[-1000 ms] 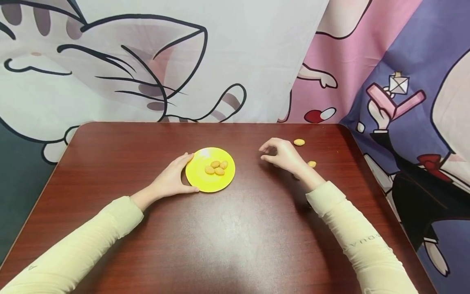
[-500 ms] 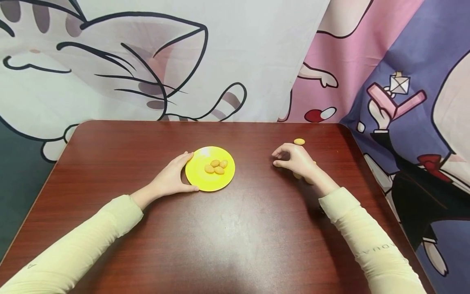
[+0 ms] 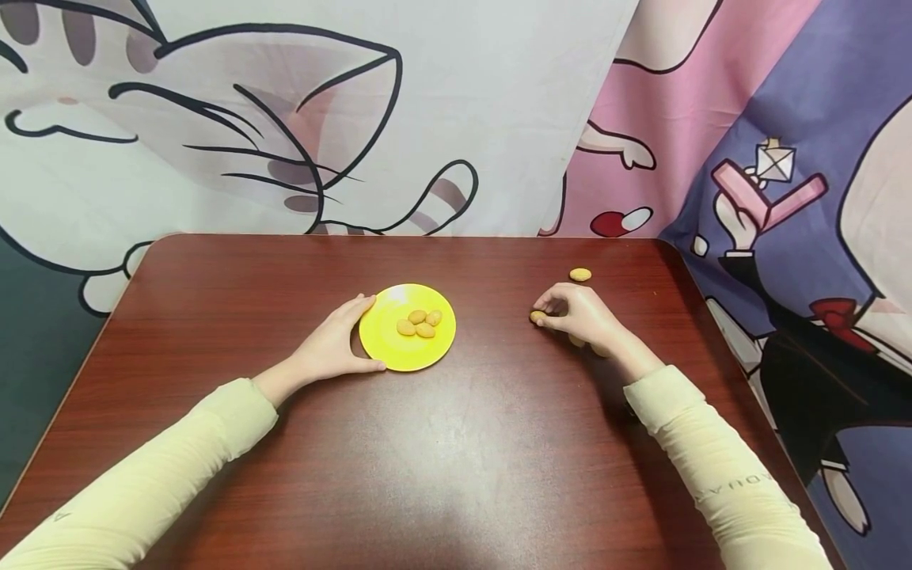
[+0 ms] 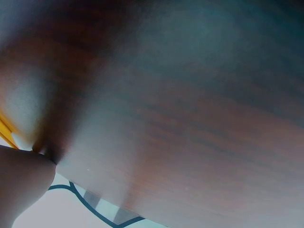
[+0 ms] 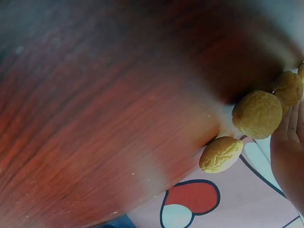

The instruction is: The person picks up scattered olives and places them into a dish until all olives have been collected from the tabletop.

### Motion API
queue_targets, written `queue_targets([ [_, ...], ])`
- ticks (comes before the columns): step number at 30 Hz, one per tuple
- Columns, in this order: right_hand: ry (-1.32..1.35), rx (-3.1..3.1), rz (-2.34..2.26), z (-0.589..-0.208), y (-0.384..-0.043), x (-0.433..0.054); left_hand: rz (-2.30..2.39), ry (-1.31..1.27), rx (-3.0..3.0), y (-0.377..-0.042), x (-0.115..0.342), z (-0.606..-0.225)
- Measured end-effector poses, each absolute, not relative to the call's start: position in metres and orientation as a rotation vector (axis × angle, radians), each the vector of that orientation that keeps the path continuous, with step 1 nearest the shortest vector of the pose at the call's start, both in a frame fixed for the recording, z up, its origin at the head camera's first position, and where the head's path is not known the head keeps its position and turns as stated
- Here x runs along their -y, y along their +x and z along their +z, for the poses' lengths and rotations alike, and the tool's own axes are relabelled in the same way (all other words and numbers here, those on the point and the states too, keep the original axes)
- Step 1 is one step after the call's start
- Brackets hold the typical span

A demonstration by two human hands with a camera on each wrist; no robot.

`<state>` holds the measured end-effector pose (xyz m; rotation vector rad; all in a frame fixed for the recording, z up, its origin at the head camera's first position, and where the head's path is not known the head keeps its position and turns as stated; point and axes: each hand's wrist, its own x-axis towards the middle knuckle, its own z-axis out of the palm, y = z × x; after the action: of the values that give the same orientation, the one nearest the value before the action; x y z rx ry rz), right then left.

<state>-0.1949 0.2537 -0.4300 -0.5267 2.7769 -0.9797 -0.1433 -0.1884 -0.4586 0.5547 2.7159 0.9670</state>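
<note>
My left hand (image 3: pixel 328 340) grips the left side of a round yellow plate (image 3: pixel 388 355), thumb at the near rim and fingers at the far rim. Several tan, oval walnuts (image 3: pixel 425 330) lie together on the plate. To the right, my right hand (image 3: pixel 584 317) pinches one walnut (image 3: pixel 537 316) between thumb and fingertips, low at the table. Behind that hand sits another walnut (image 3: pixel 580 275). More are partly hidden below its wrist. The right wrist view shows a wrinkled walnut (image 5: pixel 221 155) and a rounder-looking walnut (image 5: pixel 258 114) close to the hand.
The dark red-brown wooden table (image 3: pixel 427 459) has rounded far corners. A printed cloth (image 3: pixel 499 119) with cartoon figures hangs directly behind its far edge and along the right side. The left wrist view is mostly blurred tabletop, with a bit of plate at its left.
My right hand has moved right, away from the plate, and a walnut now shows between its fingertips. My left hand and the plate have stayed in place.
</note>
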Motion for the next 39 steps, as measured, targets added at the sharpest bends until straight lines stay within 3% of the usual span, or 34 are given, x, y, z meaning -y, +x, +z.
queue_targets([
  [17,-0.633,-2.826,-0.912,-0.428,-0.196,-0.247,0.967,0.543,-2.708,-0.141,0.188,-0.456],
  [39,-0.788,-2.809,-1.013,-0.420,-0.196,-0.177,0.965,0.550,-2.715,-0.142,0.188,-0.456],
])
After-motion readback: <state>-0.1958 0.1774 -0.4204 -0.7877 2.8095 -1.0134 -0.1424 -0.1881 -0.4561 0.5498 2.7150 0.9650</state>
